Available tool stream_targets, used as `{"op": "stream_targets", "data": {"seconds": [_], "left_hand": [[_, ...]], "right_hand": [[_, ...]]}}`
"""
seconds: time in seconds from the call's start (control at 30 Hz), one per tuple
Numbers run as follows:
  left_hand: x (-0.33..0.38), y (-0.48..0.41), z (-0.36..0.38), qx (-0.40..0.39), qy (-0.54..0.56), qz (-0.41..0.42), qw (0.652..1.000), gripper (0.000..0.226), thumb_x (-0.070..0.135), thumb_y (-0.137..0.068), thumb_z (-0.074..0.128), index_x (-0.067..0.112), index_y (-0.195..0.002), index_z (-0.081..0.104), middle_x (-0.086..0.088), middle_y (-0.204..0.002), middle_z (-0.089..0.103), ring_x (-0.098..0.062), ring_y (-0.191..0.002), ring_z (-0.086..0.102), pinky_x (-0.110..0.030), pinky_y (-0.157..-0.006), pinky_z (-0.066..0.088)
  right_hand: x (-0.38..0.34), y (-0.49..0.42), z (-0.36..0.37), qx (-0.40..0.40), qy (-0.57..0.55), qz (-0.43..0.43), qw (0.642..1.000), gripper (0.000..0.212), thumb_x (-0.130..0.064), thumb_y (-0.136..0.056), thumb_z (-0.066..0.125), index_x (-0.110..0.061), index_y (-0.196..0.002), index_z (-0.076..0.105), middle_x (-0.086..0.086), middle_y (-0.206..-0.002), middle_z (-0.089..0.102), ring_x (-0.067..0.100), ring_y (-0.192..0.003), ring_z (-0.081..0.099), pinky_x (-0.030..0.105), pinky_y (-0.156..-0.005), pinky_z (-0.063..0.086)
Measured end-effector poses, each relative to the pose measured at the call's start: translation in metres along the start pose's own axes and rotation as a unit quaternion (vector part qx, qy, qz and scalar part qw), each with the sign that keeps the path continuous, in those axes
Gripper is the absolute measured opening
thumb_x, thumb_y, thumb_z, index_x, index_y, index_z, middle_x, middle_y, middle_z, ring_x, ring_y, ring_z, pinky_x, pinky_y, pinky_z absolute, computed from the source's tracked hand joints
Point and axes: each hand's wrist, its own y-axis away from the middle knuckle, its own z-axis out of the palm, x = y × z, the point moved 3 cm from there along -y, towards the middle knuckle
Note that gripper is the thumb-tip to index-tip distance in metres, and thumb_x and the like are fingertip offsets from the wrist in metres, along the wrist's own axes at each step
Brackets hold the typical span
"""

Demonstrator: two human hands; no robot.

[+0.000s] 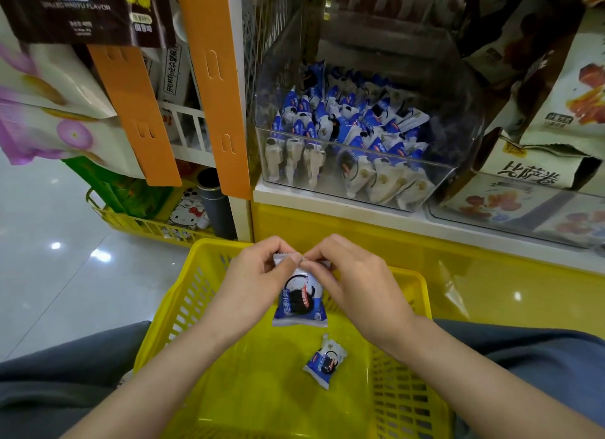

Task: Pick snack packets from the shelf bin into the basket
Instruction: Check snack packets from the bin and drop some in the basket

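- Two hands — left hand (pixel 258 275) and right hand (pixel 350 275) — pinch one snack packet (pixel 299 299) by its top seam above the basket (pixel 203 268).
- Pulling apart could tear it open.

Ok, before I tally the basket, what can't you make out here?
Head view, held packet: its top seal is covered by the fingers of the left hand and right hand.
Head view, basket: near end cut off by the bottom edge; forearms cover part of its floor.
Head view, bin: lower packets buried under upper ones, so no count.
Head view, loose packet: print too small to read.
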Motion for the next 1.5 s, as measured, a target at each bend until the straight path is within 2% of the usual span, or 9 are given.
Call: {"op": "stream_targets", "data": {"seconds": [0.13,0.3,0.43,0.6,0.73,0.93,1.1,1.37,1.5], "left_hand": [[0.003,-0.002,0.001,0.029,-0.01,-0.002,1.0,0.014,0.015,-0.089,0.057,0.026,-0.082,0.054,0.007,-0.079,0.06,-0.008,-0.072,0.057,-0.032,-0.069,0.048],[0.006,-0.003,-0.003,0.06,-0.058,-0.038,0.996,0.018,0.021,-0.094,0.048,0.028,-0.079,0.055,0.006,-0.076,0.06,-0.013,-0.069,0.056,-0.032,-0.064,0.047],[0.006,-0.005,0.003,-0.004,0.152,-0.189,0.97,0.036,0.041,-0.095,0.036,0.018,-0.09,0.064,-0.002,-0.081,0.069,-0.015,-0.069,0.063,-0.025,-0.06,0.051],[0.005,-0.004,-0.001,0.014,0.201,-0.134,0.97,0.026,0.02,-0.087,0.06,0.011,-0.111,0.063,-0.003,-0.094,0.073,-0.014,-0.086,0.068,-0.029,-0.075,0.052],[0.01,-0.005,-0.004,0.064,0.18,-0.095,0.977,0.018,0.015,-0.089,0.057,0.025,-0.103,0.062,0.005,-0.085,0.073,-0.005,-0.074,0.068,-0.016,-0.061,0.05],[0.018,-0.003,0.005,-0.008,0.152,-0.047,0.987,0.025,0.014,-0.09,0.055,0.019,-0.114,0.06,0.001,-0.098,0.071,-0.008,-0.087,0.067,-0.016,-0.067,0.053],[0.02,0.001,0.006,0.073,-0.082,0.098,0.989,0.029,0.019,-0.083,0.064,0.027,-0.109,0.053,0.013,-0.107,0.056,0.004,-0.096,0.053,-0.007,-0.076,0.04],[0.017,0.004,0.013,0.018,-0.115,0.123,0.986,0.021,0.025,-0.086,0.06,0.04,-0.096,0.049,0.019,-0.097,0.062,0.003,-0.086,0.058,-0.012,-0.069,0.047],[0.01,0.007,0.014,0.008,-0.178,0.116,0.977,0.023,0.025,-0.091,0.051,0.031,-0.113,0.047,0.011,-0.099,0.065,-0.001,-0.084,0.061,-0.023,-0.072,0.051]], "right_hand": [[0.004,-0.004,-0.007,0.052,-0.018,0.035,0.998,0.008,-0.024,-0.089,0.06,-0.017,-0.088,0.063,-0.009,-0.082,0.059,0.005,-0.075,0.054,0.022,-0.06,0.046],[0.013,-0.006,-0.015,0.137,-0.096,0.097,0.981,0.002,-0.021,-0.089,0.059,-0.023,-0.088,0.058,-0.016,-0.079,0.056,0.0,-0.08,0.054,0.011,-0.063,0.043],[0.002,0.0,-0.013,0.097,-0.018,-0.009,0.995,0.012,-0.023,-0.09,0.057,-0.013,-0.088,0.063,-0.002,-0.088,0.061,0.012,-0.085,0.058,0.029,-0.068,0.05],[-0.011,0.006,-0.005,0.02,0.123,-0.151,0.981,0.017,-0.021,-0.088,0.054,-0.011,-0.092,0.066,0.001,-0.096,0.064,0.02,-0.088,0.059,0.031,-0.057,0.051],[-0.008,0.004,-0.002,0.04,-0.104,0.032,0.993,0.025,-0.027,-0.091,0.054,-0.022,-0.115,0.05,-0.006,-0.109,0.054,0.0,-0.098,0.051,0.017,-0.08,0.045],[0.009,-0.002,0.0,0.037,-0.467,0.289,0.835,0.026,-0.017,-0.094,0.048,-0.015,-0.12,0.049,-0.001,-0.106,0.067,0.007,-0.087,0.067,0.02,-0.064,0.054],[0.011,0.0,-0.001,0.06,-0.497,0.327,0.802,0.026,-0.009,-0.091,0.053,-0.004,-0.116,0.052,0.011,-0.106,0.067,0.012,-0.08,0.067,0.02,-0.054,0.053],[0.013,0.0,0.003,0.052,-0.468,0.303,0.828,0.022,-0.01,-0.089,0.057,-0.009,-0.106,0.045,0.009,-0.099,0.065,0.003,-0.066,0.065,0.02,-0.053,0.054],[0.015,0.001,0.005,0.048,-0.381,0.26,0.886,0.023,-0.014,-0.084,0.065,-0.023,-0.097,0.049,0.001,-0.099,0.067,0.01,-0.08,0.066,0.025,-0.069,0.056]]}}
